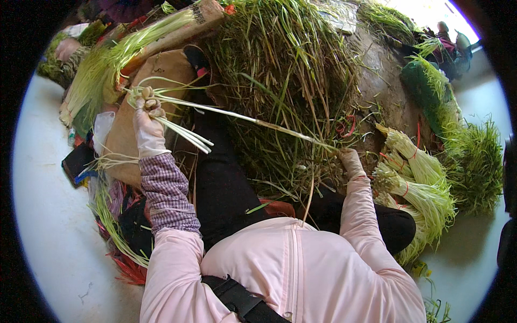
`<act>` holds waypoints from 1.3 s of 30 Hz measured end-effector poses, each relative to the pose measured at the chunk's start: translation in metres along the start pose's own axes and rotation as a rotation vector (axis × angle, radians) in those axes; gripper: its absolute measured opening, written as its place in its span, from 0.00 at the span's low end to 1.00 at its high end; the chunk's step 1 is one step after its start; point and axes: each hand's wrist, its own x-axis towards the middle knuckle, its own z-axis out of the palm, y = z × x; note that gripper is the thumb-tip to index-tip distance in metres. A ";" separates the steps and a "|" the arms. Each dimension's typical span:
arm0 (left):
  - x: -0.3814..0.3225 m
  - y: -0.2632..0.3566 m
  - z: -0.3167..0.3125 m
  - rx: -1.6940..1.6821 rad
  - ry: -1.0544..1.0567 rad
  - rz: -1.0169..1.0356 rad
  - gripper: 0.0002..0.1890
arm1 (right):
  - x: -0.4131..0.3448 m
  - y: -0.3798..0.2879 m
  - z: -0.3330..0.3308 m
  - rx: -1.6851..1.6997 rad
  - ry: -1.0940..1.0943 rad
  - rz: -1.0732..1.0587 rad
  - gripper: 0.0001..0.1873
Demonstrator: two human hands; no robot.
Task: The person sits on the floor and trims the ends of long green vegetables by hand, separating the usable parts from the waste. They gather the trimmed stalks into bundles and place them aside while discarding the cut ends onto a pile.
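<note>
My left hand (149,109), in a thin pale glove, is closed around several pale leafy stalks (185,135), whose white ends stick out to the right. From that hand one long stalk (258,121) runs taut down to the right, with a brown sheath along its middle. Its far end is in my right hand (349,159), also gloved, with the fingers closed. Between and beyond the hands lies a large heap of green stalks (282,72) with brownish lower parts.
Bundles of pale stalks (420,185) tied with red bands lie at the right, beside loose greens (476,165). More long pale stalks (157,36) rest on a rolled sack at the upper left. A brown board (125,141) stands behind my left hand. Another person (448,50) is at the upper right.
</note>
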 end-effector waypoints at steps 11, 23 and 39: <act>-0.078 -0.116 0.051 0.424 -0.174 -0.218 0.11 | -0.078 -0.213 0.151 0.677 -0.703 -0.647 0.22; -0.073 -0.129 0.050 0.234 -0.368 -0.346 0.16 | -0.098 -0.188 0.155 0.333 -0.525 -0.415 0.06; 0.008 -0.084 0.025 -0.319 -0.343 -0.442 0.16 | 0.081 -0.225 0.040 -0.592 0.483 -0.638 0.16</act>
